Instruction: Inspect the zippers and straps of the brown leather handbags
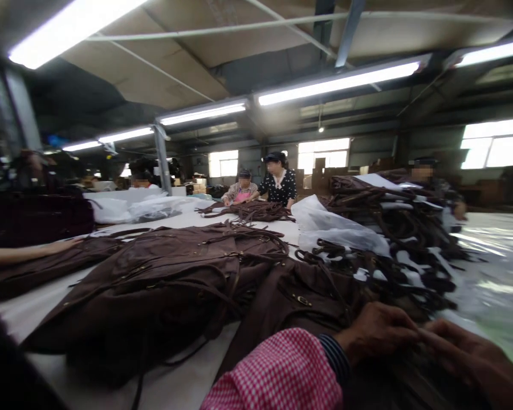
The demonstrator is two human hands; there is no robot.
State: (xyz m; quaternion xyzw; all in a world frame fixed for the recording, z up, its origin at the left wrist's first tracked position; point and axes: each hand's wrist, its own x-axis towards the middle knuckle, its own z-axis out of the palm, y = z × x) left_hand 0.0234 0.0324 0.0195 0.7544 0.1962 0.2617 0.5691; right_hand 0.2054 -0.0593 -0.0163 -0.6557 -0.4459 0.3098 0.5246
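Note:
My left hand [378,331], in a pink checked sleeve with a dark striped cuff, is at the lower right with its fingers pinched closed. My right hand [474,356] meets it at the fingertips, its fingers also closed. What lies between them is blurred and partly hidden. Beneath and beside my hands lies a dark brown bag [277,307] with a brass-coloured buckle [301,300]. To its left, a pile of brown bags [166,267] with long thin straps and brass-coloured fittings is spread over the white table [196,373].
Another person's bare arm [34,252] reaches in from the left onto brown material. Brown bags with straps [393,228] are heaped at the right, beside clear plastic sheeting [496,285]. White plastic wrap [337,225] lies mid-table. Two people [277,182] work at the far end.

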